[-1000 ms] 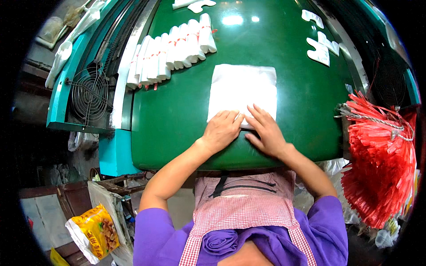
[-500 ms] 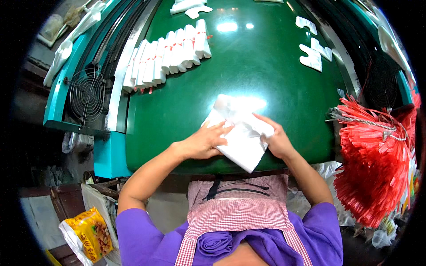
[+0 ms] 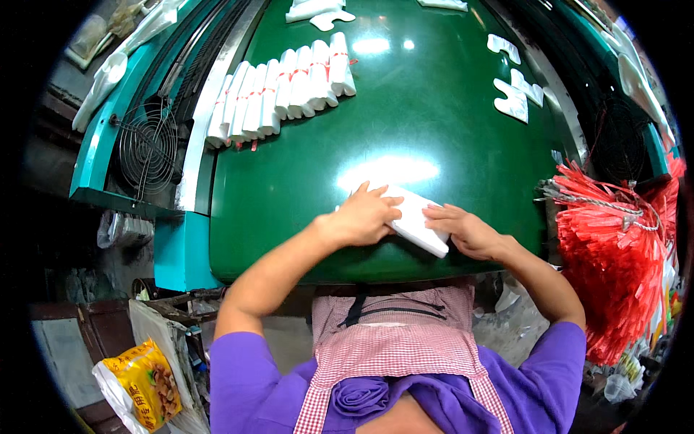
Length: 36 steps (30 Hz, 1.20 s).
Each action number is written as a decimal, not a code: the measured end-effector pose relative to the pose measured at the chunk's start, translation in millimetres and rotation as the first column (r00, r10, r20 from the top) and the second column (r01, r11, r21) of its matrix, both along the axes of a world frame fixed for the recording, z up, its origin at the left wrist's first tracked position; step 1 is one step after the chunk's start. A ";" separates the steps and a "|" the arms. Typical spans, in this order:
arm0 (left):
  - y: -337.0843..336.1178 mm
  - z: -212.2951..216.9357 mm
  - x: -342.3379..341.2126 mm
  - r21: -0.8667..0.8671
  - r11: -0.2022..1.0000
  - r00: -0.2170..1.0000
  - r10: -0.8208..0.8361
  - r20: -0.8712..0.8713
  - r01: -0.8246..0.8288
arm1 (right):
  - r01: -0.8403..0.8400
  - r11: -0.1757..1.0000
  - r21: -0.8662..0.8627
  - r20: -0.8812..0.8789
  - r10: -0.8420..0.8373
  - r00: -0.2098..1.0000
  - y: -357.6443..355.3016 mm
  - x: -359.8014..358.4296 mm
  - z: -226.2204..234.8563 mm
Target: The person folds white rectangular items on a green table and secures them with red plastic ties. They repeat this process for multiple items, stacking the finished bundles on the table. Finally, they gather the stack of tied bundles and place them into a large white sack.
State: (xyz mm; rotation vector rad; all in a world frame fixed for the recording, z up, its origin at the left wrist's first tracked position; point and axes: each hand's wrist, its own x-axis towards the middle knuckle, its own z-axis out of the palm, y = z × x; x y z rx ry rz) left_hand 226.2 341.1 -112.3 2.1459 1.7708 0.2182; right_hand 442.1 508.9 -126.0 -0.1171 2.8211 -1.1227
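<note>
Here a folded stack of white plastic bags (image 3: 413, 219), lying at lower centre of the green table (image 3: 434, 108), is pressed between both hands: left hand (image 3: 363, 217) flat on top, right hand (image 3: 466, 230) gripping its end. Folding appears nearly done; a tie from the red strip bundle (image 3: 614, 267) at right is judged needed, as on the tied bundles (image 3: 282, 90) at upper left.

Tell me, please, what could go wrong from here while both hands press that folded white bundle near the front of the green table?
The white bundle sits close to the green table's near edge under the left hand and right hand; a slip could push it off. Loosening either hand might let the fold spring open. The red ties hang by the right elbow and could snag.
</note>
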 end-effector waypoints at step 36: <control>-41.8 -10.8 32.1 -0.420 0.795 0.078 0.500 0.863 -0.438 | 0.636 0.098 -0.765 0.098 -0.959 0.265 37.8 -5.9 -28.5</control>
